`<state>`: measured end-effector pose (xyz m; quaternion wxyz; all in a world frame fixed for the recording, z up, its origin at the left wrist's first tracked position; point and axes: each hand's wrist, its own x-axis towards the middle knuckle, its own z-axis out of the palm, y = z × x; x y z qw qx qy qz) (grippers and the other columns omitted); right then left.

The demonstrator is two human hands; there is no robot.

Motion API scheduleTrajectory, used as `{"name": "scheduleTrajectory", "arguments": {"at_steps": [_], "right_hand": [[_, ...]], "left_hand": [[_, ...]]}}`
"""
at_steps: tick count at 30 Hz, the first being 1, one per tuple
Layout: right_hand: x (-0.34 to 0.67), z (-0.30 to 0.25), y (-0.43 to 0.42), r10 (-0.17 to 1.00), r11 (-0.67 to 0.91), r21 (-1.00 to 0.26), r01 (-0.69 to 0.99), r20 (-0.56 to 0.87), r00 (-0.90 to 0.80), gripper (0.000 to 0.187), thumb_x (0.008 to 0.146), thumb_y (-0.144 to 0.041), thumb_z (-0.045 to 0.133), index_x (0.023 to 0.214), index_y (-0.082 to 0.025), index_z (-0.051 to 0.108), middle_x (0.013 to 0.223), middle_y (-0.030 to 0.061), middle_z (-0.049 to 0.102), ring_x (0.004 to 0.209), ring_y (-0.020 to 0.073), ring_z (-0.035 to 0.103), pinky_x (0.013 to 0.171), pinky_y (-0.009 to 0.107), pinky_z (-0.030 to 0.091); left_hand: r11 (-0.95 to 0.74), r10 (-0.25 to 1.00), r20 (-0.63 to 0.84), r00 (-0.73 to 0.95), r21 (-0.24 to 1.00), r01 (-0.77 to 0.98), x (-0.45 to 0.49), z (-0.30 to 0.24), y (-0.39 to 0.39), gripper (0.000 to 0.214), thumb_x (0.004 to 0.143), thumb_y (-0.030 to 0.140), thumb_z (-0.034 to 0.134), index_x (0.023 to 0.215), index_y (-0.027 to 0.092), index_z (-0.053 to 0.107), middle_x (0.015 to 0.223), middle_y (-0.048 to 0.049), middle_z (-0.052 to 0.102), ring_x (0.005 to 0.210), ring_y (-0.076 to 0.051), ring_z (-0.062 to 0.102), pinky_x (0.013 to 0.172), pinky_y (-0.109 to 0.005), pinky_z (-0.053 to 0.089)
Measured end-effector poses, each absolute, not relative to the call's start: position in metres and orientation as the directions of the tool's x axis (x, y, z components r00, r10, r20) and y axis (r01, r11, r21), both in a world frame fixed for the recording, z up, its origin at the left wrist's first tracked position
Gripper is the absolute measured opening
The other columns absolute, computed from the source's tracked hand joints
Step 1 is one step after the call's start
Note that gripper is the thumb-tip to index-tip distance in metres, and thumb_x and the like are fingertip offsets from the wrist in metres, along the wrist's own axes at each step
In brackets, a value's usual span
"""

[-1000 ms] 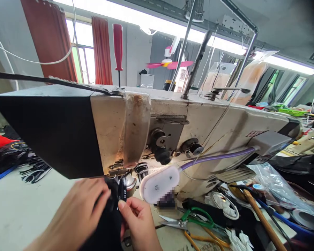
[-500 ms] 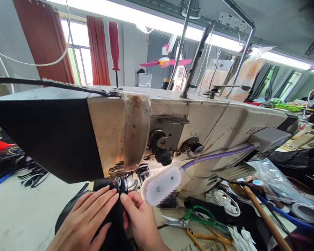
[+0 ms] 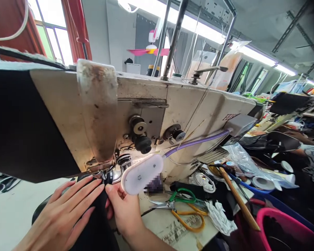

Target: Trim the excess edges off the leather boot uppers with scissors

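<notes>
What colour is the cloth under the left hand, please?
The cloth is black, showing best in the head view.

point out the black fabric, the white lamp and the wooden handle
Black fabric (image 3: 101, 226): head view, on its dark stretch near the bottom edge.
White lamp (image 3: 142, 175): head view, middle of its oblong face.
Wooden handle (image 3: 239, 199): head view, midway along its shaft.

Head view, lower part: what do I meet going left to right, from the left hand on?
Left hand, right hand, yellow scissor handles, crumpled white tissue, wooden handle, pink tub.
</notes>
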<state>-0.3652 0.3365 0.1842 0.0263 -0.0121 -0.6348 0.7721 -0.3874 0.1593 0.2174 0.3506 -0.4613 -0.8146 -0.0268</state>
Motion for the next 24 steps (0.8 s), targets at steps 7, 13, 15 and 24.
{"name": "scheduleTrajectory", "arguments": {"at_steps": [7, 13, 15, 24], "right_hand": [[-0.381, 0.182, 0.384, -0.129, 0.646, -0.268, -0.714, 0.885, -0.448, 0.025, 0.084, -0.015, 0.053, 0.104, -0.016, 0.068, 0.098, 0.0142, 0.067, 0.093, 0.0247, 0.062, 0.080, 0.036, 0.052], [-0.401, 0.217, 0.401, -0.547, 0.473, 0.146, -0.869, 0.822, -0.160, 0.021, 0.093, -0.011, 0.049, 0.099, -0.010, 0.069, 0.093, 0.0108, 0.071, 0.088, 0.0189, 0.063, 0.082, 0.030, 0.052], [-0.403, 0.219, 0.401, -0.554, 0.463, 0.168, -0.870, 0.821, -0.136, 0.020, 0.093, -0.010, 0.050, 0.098, -0.008, 0.069, 0.092, 0.0126, 0.071, 0.086, 0.0198, 0.064, 0.080, 0.031, 0.054], [-0.402, 0.198, 0.402, -0.447, 0.504, 0.160, -0.849, 0.889, -0.098, 0.021, 0.086, -0.005, 0.053, 0.100, -0.010, 0.068, 0.095, 0.0124, 0.072, 0.087, 0.0211, 0.067, 0.085, 0.036, 0.057]], "left_hand": [[0.581, 0.743, 0.568, -0.354, -0.284, 0.763, -0.389, 0.215, 0.160, 0.056, 0.084, 0.021, 0.054, 0.139, 0.023, 0.047, 0.137, -0.0044, 0.057, 0.124, -0.021, 0.053, 0.110, -0.033, 0.028], [0.571, 0.773, 0.531, -0.347, -0.345, 0.745, -0.387, 0.222, 0.158, 0.054, 0.084, 0.020, 0.052, 0.138, 0.020, 0.049, 0.137, -0.0051, 0.058, 0.123, -0.020, 0.054, 0.110, -0.031, 0.027], [0.567, 0.783, 0.517, -0.345, -0.368, 0.737, -0.385, 0.225, 0.158, 0.052, 0.084, 0.018, 0.051, 0.137, 0.021, 0.051, 0.137, -0.0031, 0.058, 0.123, -0.019, 0.054, 0.111, -0.031, 0.026], [0.589, 0.782, 0.504, -0.366, -0.406, 0.699, -0.382, 0.227, 0.159, 0.057, 0.081, 0.010, 0.048, 0.135, 0.028, 0.052, 0.137, 0.0037, 0.058, 0.123, -0.017, 0.053, 0.106, -0.031, 0.032]]}}
